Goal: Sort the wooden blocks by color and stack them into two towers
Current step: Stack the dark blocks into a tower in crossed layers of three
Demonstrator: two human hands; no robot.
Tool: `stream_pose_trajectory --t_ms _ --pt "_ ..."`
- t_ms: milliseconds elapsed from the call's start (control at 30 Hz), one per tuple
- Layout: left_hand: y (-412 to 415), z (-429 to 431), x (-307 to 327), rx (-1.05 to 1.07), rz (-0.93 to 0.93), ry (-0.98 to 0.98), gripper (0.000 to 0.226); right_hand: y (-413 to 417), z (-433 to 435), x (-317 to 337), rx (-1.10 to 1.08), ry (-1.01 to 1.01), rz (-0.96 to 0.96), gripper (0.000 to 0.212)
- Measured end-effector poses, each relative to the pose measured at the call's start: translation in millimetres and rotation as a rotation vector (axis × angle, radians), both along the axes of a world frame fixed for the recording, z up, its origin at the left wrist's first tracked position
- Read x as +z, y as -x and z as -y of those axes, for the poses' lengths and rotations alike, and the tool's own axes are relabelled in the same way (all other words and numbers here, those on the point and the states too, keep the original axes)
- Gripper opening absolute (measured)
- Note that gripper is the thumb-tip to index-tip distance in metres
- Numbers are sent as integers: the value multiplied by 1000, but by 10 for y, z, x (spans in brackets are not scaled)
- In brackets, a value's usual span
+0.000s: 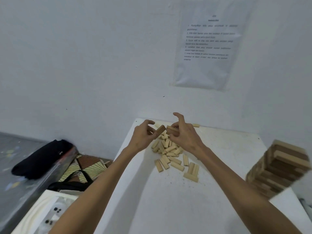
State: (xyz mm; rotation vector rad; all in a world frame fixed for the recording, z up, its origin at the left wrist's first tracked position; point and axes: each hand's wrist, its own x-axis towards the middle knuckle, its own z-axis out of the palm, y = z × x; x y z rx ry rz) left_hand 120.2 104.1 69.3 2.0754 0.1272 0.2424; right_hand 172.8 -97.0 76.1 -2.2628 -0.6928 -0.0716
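Both hands are raised over the far part of the white table (pixel 219 166). My left hand (pixel 143 135) pinches a dark brown wooden block (pixel 160 130). My right hand (pixel 184 134) holds another dark brown block (pixel 171 130) between thumb and fingers, with the index finger lifted. The two blocks nearly meet end to end. Under the hands lies a heap of several light wooden blocks (pixel 170 152), partly hidden by them. A tower of dark brown blocks (pixel 278 168) stands at the table's right edge, blurred.
One light block (pixel 195 125) lies alone by the wall behind the heap. Left of the table, on the floor, are a black bag (pixel 42 159), a patterned bag (pixel 84 168) and a white box (pixel 47 211). A printed sheet (pixel 207 43) hangs on the wall.
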Motion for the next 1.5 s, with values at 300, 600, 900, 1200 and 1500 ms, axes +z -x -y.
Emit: stream_pose_trajectory --t_ms 300,600,900,1200,1500 --pt "915 435 -357 -38 0 31 21 1058 538 -243 26 -2 -143 76" --pt "1222 537 -711 -84 -43 -143 12 1491 673 -664 94 126 -221 53" --pt "1184 506 -802 -29 10 -363 21 1469 737 -845 137 214 2 49" --pt "1106 587 -729 -71 -5 -394 23 1373 771 -818 113 284 -65 63" --pt "1136 584 -698 -292 -96 -461 45 1205 920 -753 -42 278 -96 74"
